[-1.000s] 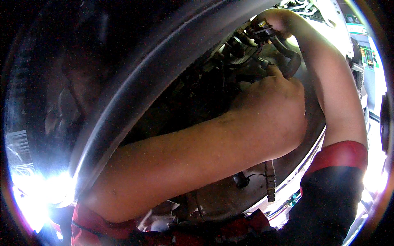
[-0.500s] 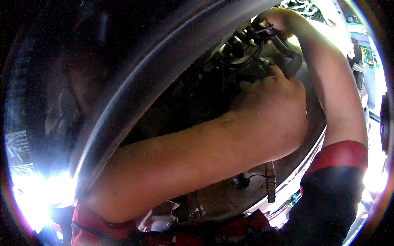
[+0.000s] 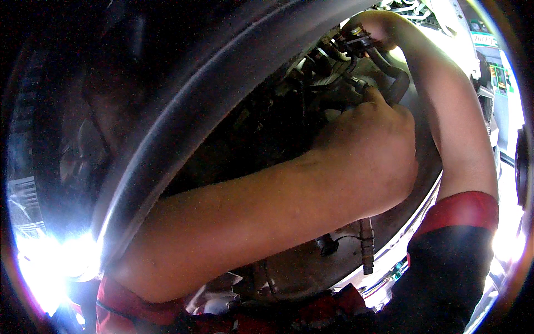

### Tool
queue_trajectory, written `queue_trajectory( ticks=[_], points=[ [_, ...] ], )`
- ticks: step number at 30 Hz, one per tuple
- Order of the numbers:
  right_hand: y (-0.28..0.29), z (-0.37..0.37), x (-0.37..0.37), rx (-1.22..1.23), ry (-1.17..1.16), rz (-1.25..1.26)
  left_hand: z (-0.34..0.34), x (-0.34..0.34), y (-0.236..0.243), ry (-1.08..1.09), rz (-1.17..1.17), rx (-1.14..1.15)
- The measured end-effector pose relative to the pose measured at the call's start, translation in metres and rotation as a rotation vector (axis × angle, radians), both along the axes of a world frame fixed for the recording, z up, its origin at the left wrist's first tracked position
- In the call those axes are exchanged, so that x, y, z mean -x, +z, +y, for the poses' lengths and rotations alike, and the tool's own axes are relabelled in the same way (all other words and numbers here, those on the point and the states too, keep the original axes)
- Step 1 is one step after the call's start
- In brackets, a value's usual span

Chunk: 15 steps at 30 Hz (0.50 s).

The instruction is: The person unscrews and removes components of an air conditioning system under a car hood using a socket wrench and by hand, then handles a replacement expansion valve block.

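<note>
My left hand [image 3: 372, 145] is closed, knuckles up, with a finger against a dark connector [image 3: 359, 83] beside a curved black hose [image 3: 397, 83]; whatever its other fingers grip is hidden. At the top, my right hand [image 3: 381, 28] has its fingers curled round a cluster of small dark fittings [image 3: 359, 42], partly in shadow. A ribbed cylindrical fitting [image 3: 366, 250] hangs below my left hand, next to a black plug [image 3: 327, 245] on a thin wire.
A long dark curved metal rim [image 3: 183, 111] runs diagonally above my left forearm, around a shadowed recess with hoses and wiring. Bright glare fills the lower left. Pale metal parts [image 3: 411, 12] show at the top right, and a green-and-white sign [image 3: 499, 78] beyond.
Both arms stay in nearly the same place. My left hand has shifted very slightly to the right; the fingers of my right hand have moved a little among the fittings.
</note>
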State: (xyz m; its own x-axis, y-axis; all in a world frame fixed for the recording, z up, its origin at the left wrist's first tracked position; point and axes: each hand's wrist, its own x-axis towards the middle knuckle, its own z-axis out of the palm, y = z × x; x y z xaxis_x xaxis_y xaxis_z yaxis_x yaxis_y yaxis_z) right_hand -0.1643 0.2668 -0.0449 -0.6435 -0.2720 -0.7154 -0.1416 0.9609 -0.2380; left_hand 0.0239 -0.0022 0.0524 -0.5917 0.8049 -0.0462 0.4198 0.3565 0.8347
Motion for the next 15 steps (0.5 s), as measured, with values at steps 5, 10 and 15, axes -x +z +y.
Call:
queue_trajectory(
  ticks=[5,10,15],
  points=[
    [0.0019,-0.004,-0.0011,-0.013,0.013,0.008,-0.001,0.0015,0.002,-0.015,0.003,0.009],
    [0.0029,-0.0039,-0.0036,-0.048,0.052,0.026,-0.0022,0.0033,0.004,0.003,-0.072,0.027],
    [0.0068,-0.0064,-0.0036,-0.077,0.096,0.051,-0.0033,0.0022,0.0054,0.004,-0.065,0.03]
  ],
)
